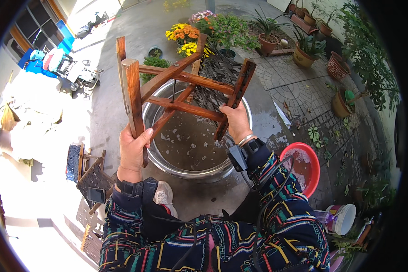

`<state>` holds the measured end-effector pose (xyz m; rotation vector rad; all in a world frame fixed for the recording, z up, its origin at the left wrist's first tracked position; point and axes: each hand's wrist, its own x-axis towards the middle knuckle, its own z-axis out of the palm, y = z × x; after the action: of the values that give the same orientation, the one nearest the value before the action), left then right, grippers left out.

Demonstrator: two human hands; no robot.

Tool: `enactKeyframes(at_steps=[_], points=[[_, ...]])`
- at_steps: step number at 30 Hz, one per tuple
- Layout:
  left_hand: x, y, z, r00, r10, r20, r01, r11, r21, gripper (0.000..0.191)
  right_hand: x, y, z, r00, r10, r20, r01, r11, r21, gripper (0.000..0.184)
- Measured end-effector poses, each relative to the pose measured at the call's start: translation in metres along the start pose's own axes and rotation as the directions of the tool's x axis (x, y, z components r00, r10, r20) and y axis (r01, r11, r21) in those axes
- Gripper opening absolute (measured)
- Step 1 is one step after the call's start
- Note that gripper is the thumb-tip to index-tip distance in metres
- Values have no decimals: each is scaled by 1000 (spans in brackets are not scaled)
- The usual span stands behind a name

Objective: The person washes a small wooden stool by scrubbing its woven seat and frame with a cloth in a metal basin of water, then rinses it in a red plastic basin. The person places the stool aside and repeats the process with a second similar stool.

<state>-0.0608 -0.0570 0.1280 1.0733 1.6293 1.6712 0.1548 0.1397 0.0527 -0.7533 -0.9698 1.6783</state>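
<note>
A wet wooden folding stool (183, 107) with a dark woven seat (212, 81) is held up over a large metal basin (190, 175) of murky, brownish water. My left hand (133, 146) grips the lower part of its left rail. Closed around the lower part of the slotted right rail is my right hand (237, 122), its thumb near the end of a crossbar. The stool's legs cross at a pivot, and its seat hangs on the far side, towards the flowers. Foam spots float on the water.
A red basin (317, 170) with sudsy water stands at the right, near a white bucket (347, 219). More woven stools (95, 178), one bearing a phone (96, 195), are at the left. Potted flowers (185, 34) stand beyond the metal basin, other potted plants (304, 56) at the upper right.
</note>
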Motion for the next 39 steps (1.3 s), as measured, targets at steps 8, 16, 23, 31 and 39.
enactKeyframes(at_steps=[8,16,23,31,39], points=[[-2,-2,-3,999,-3,52,7,998,-68,18,9,-23,-12,998,2,-57,-6,998,-60,31],[3,-4,-5,1000,-2,-26,0,997,-77,16,3,-19,-11,998,23,65,-12,987,-162,35],[0,-4,3,998,-61,-3,61,997,-50,16,1,-13,-8,994,47,-96,-58,993,-106,38],[4,-6,-9,1000,-27,11,28,994,-102,15,-1,-28,-16,998,-5,70,13,992,-126,37],[7,-9,-2,1000,-18,-9,17,996,-87,15,-13,-12,-5,1000,30,-2,-30,998,-46,43]])
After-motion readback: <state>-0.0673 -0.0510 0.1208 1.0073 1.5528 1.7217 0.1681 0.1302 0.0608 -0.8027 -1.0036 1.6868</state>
